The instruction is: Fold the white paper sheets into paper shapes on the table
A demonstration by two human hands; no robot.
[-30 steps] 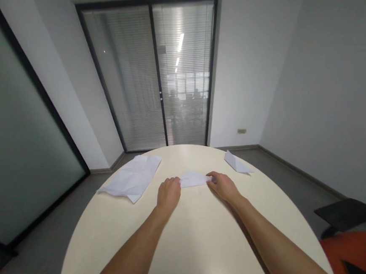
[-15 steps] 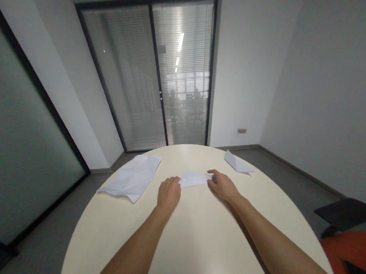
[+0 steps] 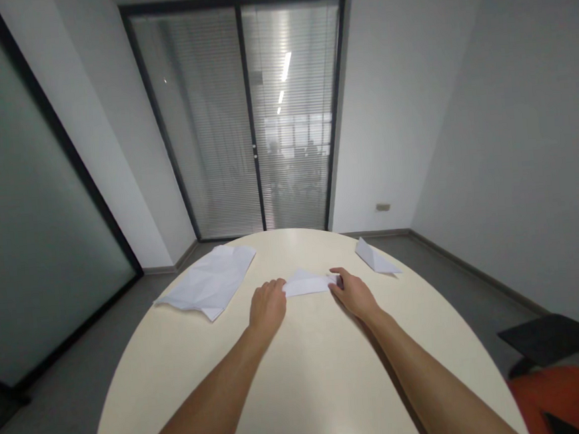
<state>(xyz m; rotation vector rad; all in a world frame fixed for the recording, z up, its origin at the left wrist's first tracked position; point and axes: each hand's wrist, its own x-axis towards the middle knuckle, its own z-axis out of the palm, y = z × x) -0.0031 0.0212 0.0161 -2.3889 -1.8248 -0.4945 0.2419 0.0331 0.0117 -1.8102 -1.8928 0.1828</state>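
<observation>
A small folded white paper (image 3: 305,284) lies on the pale round table (image 3: 302,376), with a low peak on its far side and a straight near edge. At its left end my left hand (image 3: 268,303) is closed, the fingertips on the paper. My right hand (image 3: 352,293) pinches the right end between thumb and fingers, the index finger curved above it. Farther right rests a folded, pointed white paper (image 3: 376,259). Creased white sheets (image 3: 213,278) lie at the table's left side.
An orange chair (image 3: 569,399) with a black armrest (image 3: 550,339) stands at the lower right, beside the table. Beyond the table's far edge is a glass partition with blinds (image 3: 292,123). White walls flank it.
My right hand has shifted very slightly, and the near strip of the small paper shows more distinctly. The other papers have not moved.
</observation>
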